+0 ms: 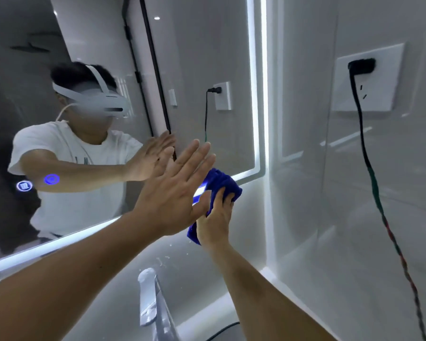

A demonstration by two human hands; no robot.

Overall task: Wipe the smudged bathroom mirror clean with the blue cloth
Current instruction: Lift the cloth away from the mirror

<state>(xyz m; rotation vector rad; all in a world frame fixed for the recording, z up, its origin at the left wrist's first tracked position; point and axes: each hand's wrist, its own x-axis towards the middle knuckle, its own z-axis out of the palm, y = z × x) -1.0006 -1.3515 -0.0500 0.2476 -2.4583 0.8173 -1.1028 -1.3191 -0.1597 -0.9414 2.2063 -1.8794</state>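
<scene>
- While the head view is the only one here, it shows the mirror filling the upper left, with both arms reaching for its lower right corner.
- At that corner of the mirror, the right hand has its fingers curled round the blue cloth. The cloth is bunched into a wad and pressed on the lit strip that borders the glass.
- Just left of the cloth, in front of the mirror's lower part, the left hand is spread flat with straight fingers and holds nothing. Its palm faces the glass, close to its own reflection, but I cannot tell whether it touches.
- Risk: if that bare palm leans on the mirror, it would likely leave fresh prints on glass that is meant to come clean.
- Risk: a wadded cloth meets the mirror with a small patch only, so strokes may miss bands or drag smears along.
- Towards the mirror's lower left, a glowing touch button sits in the glass, and a pass over it might switch something.
- Right of the mirror, on the side wall, a socket holds a plugged cable. A wide swing past the edge could snag it, and a damp cloth there would be unsafe.
- Below the mirror stands a tap, which a dropped elbow could knock.
</scene>
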